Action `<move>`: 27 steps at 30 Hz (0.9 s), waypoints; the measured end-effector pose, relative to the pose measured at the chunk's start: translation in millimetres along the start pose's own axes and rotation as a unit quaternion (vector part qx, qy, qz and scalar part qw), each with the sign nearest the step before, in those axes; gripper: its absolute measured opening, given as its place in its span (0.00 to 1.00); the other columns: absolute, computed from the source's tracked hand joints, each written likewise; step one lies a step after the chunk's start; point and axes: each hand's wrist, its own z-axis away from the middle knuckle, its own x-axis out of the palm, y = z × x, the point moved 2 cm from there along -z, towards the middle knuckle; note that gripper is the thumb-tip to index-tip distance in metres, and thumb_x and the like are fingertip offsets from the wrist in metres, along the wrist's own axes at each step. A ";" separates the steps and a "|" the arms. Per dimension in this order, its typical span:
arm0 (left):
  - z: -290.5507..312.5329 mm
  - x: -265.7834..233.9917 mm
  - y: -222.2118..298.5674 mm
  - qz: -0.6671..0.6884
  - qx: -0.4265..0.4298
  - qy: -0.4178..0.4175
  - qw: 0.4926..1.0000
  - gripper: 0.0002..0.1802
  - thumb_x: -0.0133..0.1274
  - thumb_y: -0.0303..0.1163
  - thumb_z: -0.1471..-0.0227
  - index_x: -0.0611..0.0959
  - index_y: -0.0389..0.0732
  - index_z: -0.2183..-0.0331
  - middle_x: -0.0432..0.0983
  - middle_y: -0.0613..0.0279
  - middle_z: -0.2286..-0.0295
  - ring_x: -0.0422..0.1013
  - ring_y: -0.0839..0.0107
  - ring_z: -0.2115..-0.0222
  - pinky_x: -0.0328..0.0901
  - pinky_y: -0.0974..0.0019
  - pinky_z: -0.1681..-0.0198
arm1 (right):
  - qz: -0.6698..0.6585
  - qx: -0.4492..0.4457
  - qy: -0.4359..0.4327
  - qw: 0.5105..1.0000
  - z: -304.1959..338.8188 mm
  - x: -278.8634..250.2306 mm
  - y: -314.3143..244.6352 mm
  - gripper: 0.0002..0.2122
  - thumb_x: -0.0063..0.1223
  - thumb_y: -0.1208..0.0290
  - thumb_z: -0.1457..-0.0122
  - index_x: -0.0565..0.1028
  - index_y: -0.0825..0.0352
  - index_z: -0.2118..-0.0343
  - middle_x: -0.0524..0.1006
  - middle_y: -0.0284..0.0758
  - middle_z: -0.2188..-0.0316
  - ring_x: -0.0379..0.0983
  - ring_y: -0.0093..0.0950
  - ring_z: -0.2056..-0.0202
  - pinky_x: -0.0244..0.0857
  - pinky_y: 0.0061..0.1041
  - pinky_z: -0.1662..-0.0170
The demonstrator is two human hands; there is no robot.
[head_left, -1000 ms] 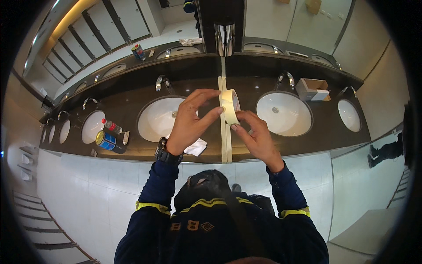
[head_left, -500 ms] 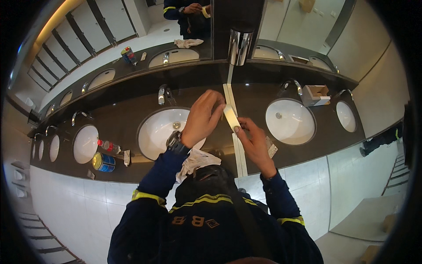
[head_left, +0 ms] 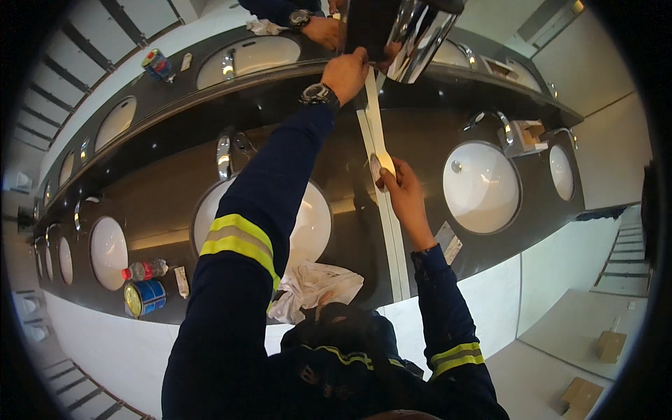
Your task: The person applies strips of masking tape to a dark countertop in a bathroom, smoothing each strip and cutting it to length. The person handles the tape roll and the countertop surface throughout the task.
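Observation:
My right hand (head_left: pixel 407 203) grips a roll of pale yellow masking tape (head_left: pixel 379 170) by its edge, fingers closed round it. A strip of tape (head_left: pixel 374 115) runs from the roll to the far side of the counter. There my left hand (head_left: pixel 346 77) is closed, its fingertips at the strip's far end, by the mirror's lower edge; the exact grip is partly hidden. Beneath the strip, a light band with a dark line (head_left: pixel 389 238) crosses the dark countertop (head_left: pixel 353 241) from back to front.
A chrome cylinder (head_left: pixel 420 42) hangs beside my left hand. White basins (head_left: pixel 483 189) with chrome taps line the counter. A crumpled cloth (head_left: pixel 318 287) lies at the front edge. Leftward are a blue can (head_left: pixel 147 297) and a red-capped bottle (head_left: pixel 145 269); an open carton (head_left: pixel 523 138) stands right.
My left hand has moved from beside the roll up to the mirror's edge, and a length of tape now spans between my hands. The view has shifted closer to the mirror.

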 end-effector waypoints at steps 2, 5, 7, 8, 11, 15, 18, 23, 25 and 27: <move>1.5 13.3 -12.3 -0.004 0.006 0.002 1.000 0.11 0.55 0.36 0.40 0.77 0.41 0.60 0.82 0.46 0.73 0.79 0.43 0.70 0.72 0.44 0.68 | 0.030 0.012 -0.001 0.999 -10.7 5.8 7.9 0.19 0.54 0.68 0.32 0.72 0.74 0.43 0.82 0.36 0.66 0.78 0.21 0.65 0.69 0.22 0.59; 0.5 24.0 -12.9 -0.035 0.018 0.006 0.999 0.09 0.56 0.36 0.41 0.78 0.43 0.61 0.82 0.48 0.73 0.79 0.45 0.69 0.73 0.44 0.66 | -0.019 0.009 0.024 0.999 -18.6 7.4 31.8 0.19 0.55 0.68 0.32 0.72 0.73 0.42 0.83 0.37 0.66 0.79 0.21 0.65 0.70 0.22 0.58; -7.7 25.8 -12.8 -0.023 0.057 0.018 0.998 0.09 0.55 0.35 0.41 0.77 0.42 0.61 0.82 0.47 0.73 0.79 0.43 0.70 0.73 0.43 0.66 | -0.014 0.014 0.038 0.999 -22.6 8.2 39.3 0.20 0.55 0.69 0.31 0.71 0.74 0.41 0.83 0.37 0.64 0.78 0.22 0.65 0.70 0.23 0.57; -9.6 26.6 -12.1 -0.015 0.077 0.023 0.997 0.09 0.54 0.35 0.41 0.77 0.41 0.61 0.82 0.46 0.73 0.79 0.42 0.70 0.73 0.42 0.66 | -0.025 0.012 0.041 0.999 -23.7 8.6 40.4 0.20 0.55 0.69 0.31 0.71 0.74 0.41 0.83 0.37 0.64 0.78 0.22 0.65 0.70 0.23 0.57; -11.0 29.0 -21.9 -0.063 0.056 0.054 0.995 0.11 0.56 0.35 0.41 0.78 0.38 0.61 0.80 0.46 0.74 0.78 0.45 0.72 0.71 0.47 0.68 | -0.052 -0.006 0.039 0.998 -29.2 13.7 37.2 0.20 0.55 0.69 0.32 0.70 0.77 0.42 0.82 0.39 0.60 0.79 0.23 0.63 0.71 0.24 0.57; -14.8 39.8 -7.9 -0.085 0.028 0.070 0.994 0.08 0.52 0.34 0.40 0.77 0.40 0.62 0.79 0.43 0.76 0.77 0.40 0.73 0.70 0.42 0.71 | -0.007 -0.019 0.054 0.998 -36.1 -0.2 34.1 0.19 0.56 0.68 0.33 0.73 0.74 0.44 0.83 0.39 0.63 0.78 0.24 0.65 0.71 0.25 0.58; -14.3 41.4 -12.1 -0.082 0.051 0.090 0.991 0.08 0.53 0.34 0.40 0.77 0.41 0.63 0.80 0.44 0.74 0.77 0.39 0.72 0.70 0.41 0.69 | 0.002 -0.047 0.052 0.998 -37.6 -1.3 46.0 0.20 0.58 0.66 0.34 0.74 0.72 0.44 0.82 0.41 0.65 0.79 0.26 0.65 0.71 0.27 0.59; -6.8 33.7 -2.9 -0.054 0.068 0.071 0.994 0.07 0.55 0.32 0.41 0.77 0.39 0.65 0.80 0.43 0.73 0.78 0.42 0.69 0.69 0.45 0.68 | -0.008 -0.086 0.094 0.992 -29.3 -2.4 53.7 0.19 0.59 0.64 0.35 0.75 0.69 0.45 0.82 0.43 0.68 0.81 0.29 0.66 0.70 0.30 0.63; 3.9 26.2 2.2 0.006 0.060 0.091 0.994 0.08 0.56 0.32 0.41 0.76 0.38 0.65 0.79 0.43 0.73 0.77 0.42 0.69 0.68 0.46 0.68 | 0.008 -0.082 0.085 0.993 -21.3 -6.7 51.3 0.18 0.58 0.65 0.34 0.75 0.68 0.45 0.83 0.43 0.68 0.81 0.29 0.66 0.71 0.30 0.63; 19.0 18.6 16.6 -0.004 0.017 0.050 0.999 0.09 0.56 0.32 0.41 0.76 0.37 0.65 0.78 0.43 0.74 0.76 0.42 0.70 0.67 0.47 0.68 | -0.031 -0.060 0.070 0.995 -8.1 -16.9 54.2 0.18 0.57 0.65 0.34 0.75 0.68 0.45 0.83 0.43 0.69 0.81 0.30 0.67 0.71 0.30 0.63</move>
